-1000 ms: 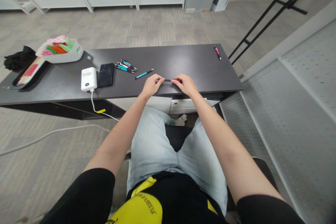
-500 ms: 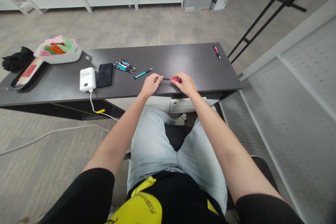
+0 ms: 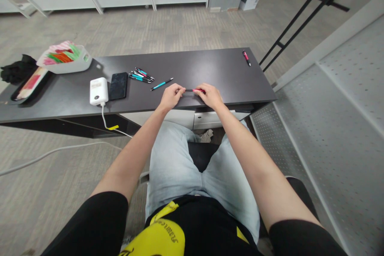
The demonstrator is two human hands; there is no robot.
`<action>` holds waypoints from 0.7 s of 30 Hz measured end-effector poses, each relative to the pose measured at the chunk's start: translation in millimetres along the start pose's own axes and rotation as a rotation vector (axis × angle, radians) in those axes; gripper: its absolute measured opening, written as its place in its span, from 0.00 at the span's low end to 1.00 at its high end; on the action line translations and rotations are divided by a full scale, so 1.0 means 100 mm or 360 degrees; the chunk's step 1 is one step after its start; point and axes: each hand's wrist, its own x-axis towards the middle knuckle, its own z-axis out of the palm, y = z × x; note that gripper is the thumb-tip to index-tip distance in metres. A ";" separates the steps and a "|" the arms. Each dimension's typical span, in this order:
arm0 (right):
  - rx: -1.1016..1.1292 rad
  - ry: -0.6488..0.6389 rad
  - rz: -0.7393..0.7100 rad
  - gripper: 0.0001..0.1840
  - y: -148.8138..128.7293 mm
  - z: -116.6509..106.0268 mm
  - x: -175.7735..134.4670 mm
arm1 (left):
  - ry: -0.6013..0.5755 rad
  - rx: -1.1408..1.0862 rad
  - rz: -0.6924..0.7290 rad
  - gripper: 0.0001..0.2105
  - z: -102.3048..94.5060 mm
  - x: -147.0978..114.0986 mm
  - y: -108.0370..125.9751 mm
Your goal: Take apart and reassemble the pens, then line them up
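The pen (image 3: 189, 90) spans both hands near the worktop (image 3: 207, 68) front edge: the left hand (image 3: 172, 96) pinches its black part between the fingers, the right hand (image 3: 210, 96) its red part. A blue pen (image 3: 162, 84) lies just beyond the left hand, a pen cluster (image 3: 141, 75) farther left.

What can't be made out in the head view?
Head view, all items:
Held pen, ends: covered by left hand and right hand.
Pen pile, exact count: small, overlapping.
White cable, further run: behind left forearm.
Dark table, left end: cut off by picture edge.
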 end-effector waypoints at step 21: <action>0.1211 0.0605 0.0578 0.37 0.01 -0.04 0.10 | -0.0171 0.0008 0.0222 0.16 0.02 -0.05 0.05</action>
